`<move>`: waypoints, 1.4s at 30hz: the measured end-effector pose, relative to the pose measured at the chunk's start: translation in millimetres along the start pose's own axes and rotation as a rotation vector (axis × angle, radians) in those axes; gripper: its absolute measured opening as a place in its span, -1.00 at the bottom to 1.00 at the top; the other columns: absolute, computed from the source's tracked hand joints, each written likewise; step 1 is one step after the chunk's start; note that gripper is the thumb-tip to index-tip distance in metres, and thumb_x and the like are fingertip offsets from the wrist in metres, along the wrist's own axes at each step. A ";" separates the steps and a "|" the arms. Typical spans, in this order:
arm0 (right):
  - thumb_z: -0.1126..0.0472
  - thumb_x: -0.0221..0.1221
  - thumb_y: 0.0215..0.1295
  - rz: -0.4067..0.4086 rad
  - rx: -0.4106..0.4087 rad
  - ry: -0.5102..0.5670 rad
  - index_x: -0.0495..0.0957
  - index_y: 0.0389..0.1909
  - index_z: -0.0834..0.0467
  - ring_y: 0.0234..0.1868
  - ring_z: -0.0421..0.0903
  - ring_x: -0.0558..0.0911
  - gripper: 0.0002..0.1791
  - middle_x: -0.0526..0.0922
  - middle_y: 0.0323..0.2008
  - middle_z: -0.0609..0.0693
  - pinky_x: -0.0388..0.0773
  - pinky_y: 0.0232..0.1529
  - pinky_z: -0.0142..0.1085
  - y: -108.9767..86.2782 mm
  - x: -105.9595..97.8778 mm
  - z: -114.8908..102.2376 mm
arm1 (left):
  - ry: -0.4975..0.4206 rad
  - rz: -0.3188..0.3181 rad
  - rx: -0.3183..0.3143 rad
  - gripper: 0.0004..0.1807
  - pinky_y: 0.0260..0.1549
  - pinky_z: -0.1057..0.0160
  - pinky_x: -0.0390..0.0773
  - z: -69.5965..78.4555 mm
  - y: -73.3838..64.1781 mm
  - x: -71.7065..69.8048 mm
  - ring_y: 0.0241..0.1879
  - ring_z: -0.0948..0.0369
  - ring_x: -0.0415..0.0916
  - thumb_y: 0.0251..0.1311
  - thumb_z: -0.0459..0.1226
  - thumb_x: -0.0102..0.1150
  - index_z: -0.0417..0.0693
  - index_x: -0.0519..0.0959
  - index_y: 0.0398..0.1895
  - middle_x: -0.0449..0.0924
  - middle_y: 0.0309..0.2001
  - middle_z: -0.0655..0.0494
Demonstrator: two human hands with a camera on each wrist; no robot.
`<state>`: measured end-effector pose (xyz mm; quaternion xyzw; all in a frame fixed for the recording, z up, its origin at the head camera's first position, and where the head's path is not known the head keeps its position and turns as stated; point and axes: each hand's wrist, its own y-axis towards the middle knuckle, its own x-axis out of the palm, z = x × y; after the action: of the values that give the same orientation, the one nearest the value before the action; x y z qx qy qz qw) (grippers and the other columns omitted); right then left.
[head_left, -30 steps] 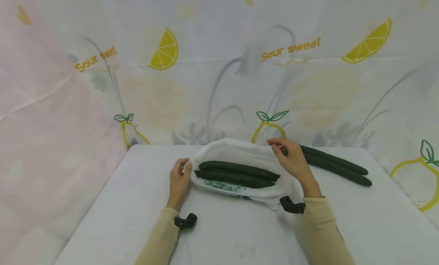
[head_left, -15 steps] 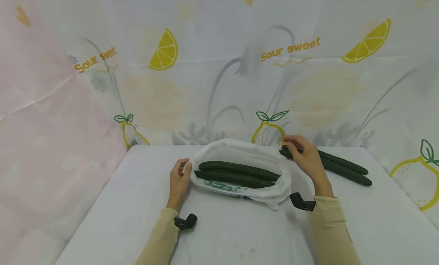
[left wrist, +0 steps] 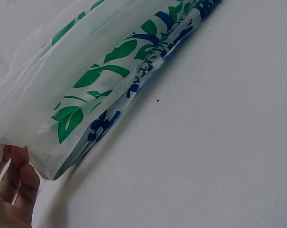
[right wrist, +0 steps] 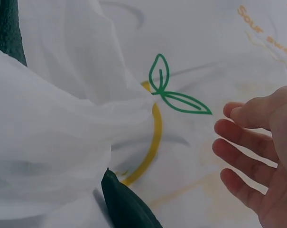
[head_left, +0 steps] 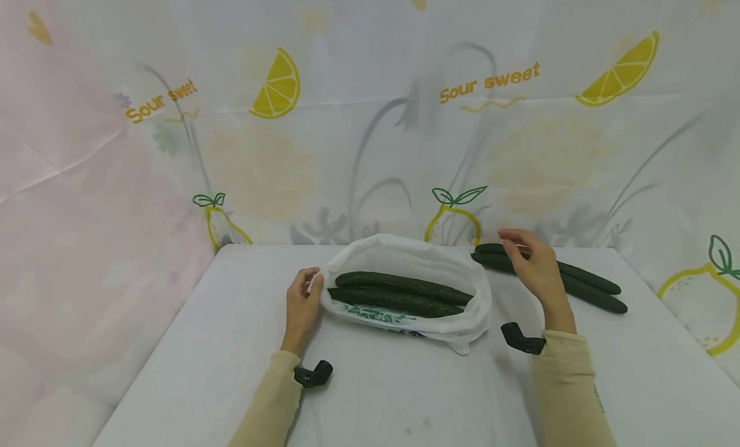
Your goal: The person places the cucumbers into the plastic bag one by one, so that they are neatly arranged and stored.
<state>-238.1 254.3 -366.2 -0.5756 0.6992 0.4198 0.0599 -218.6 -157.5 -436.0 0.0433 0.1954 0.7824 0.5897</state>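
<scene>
Two dark green cucumbers, a rear one [head_left: 405,285] and a front one [head_left: 399,301], lie side by side inside a white plastic bag [head_left: 399,251] with green leaf print. My left hand [head_left: 302,306] pinches the bag's left rim between thumb and fingers; the left wrist view shows those fingers [left wrist: 24,185] at the bag's corner. To the right, my right hand [head_left: 537,267] is over two more cucumbers [head_left: 595,297], hiding part of their length. In the right wrist view its fingers [right wrist: 243,154] are loosely bent with nothing between them.
Everything sits on a white-covered table [head_left: 376,395]. A lemon-printed cloth [head_left: 347,145] hangs behind the table's back edge. Black wrist cameras sit at the left sleeve [head_left: 313,374] and the right sleeve [head_left: 523,339].
My right hand has moved right, from the bag's right rim to over the loose cucumbers, uncovering their left ends. The bag's right side has settled slightly. My left hand stays in place.
</scene>
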 end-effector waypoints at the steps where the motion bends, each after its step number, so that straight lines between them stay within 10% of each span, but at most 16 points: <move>1: 0.11 -0.02 0.43 -0.002 0.015 -0.007 0.51 0.10 0.16 -0.12 -0.66 0.36 -0.66 0.60 0.05 0.15 0.35 0.00 -0.44 -0.7 -1.4 1.4 | -0.003 0.002 -0.014 -0.74 -0.31 0.52 0.37 4.3 -1.0 -0.2 -0.27 0.47 0.44 0.31 -0.34 0.06 -0.35 0.50 -0.04 0.57 -0.10 -0.25; 6: 0.08 -0.02 0.43 -0.002 0.089 -0.025 0.51 0.11 0.16 -0.08 -0.61 0.39 -0.64 0.59 0.06 0.17 0.37 -0.03 -0.39 -4.9 -9.1 8.1 | -0.005 0.003 -0.007 -0.75 -0.33 0.53 0.38 9.1 -2.2 -0.8 -0.29 0.45 0.44 0.30 -0.37 0.06 -0.38 0.50 -0.05 0.57 -0.13 -0.27; 17: 0.13 -0.07 0.44 -0.006 0.217 -0.033 0.44 0.15 0.26 0.27 0.32 0.29 -0.60 0.40 0.22 0.32 0.21 0.23 0.16 -11.4 -18.6 31.4 | -0.023 -0.007 -0.012 -0.75 -0.33 0.52 0.38 9.4 -3.0 -2.2 -0.30 0.45 0.44 0.30 -0.37 0.06 -0.40 0.50 -0.05 0.57 -0.13 -0.28; 36: 0.21 -0.07 0.40 -0.024 0.360 -0.134 0.34 0.23 0.35 0.29 0.46 0.16 -0.55 0.25 0.26 0.47 0.06 0.23 0.29 -28.8 -19.8 69.6 | -0.019 -0.006 -0.019 -0.75 -0.31 0.52 0.36 11.4 -3.2 -1.2 -0.29 0.44 0.42 0.30 -0.37 0.06 -0.38 0.50 -0.05 0.57 -0.12 -0.30; 42: 0.28 0.01 0.31 -0.075 0.325 -0.201 0.34 0.19 0.38 0.29 0.47 0.15 -0.55 0.27 0.22 0.52 -0.27 0.33 0.31 -31.1 -15.1 78.7 | -0.014 0.003 -0.001 -0.76 -0.30 0.52 0.37 11.3 -3.7 -1.0 -0.28 0.45 0.44 0.29 -0.37 0.06 -0.38 0.51 -0.06 0.57 -0.13 -0.29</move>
<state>-238.0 317.8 -424.2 -0.5393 0.7263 0.3541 0.2371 -211.5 -154.7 -426.8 0.0487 0.1908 0.7830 0.5900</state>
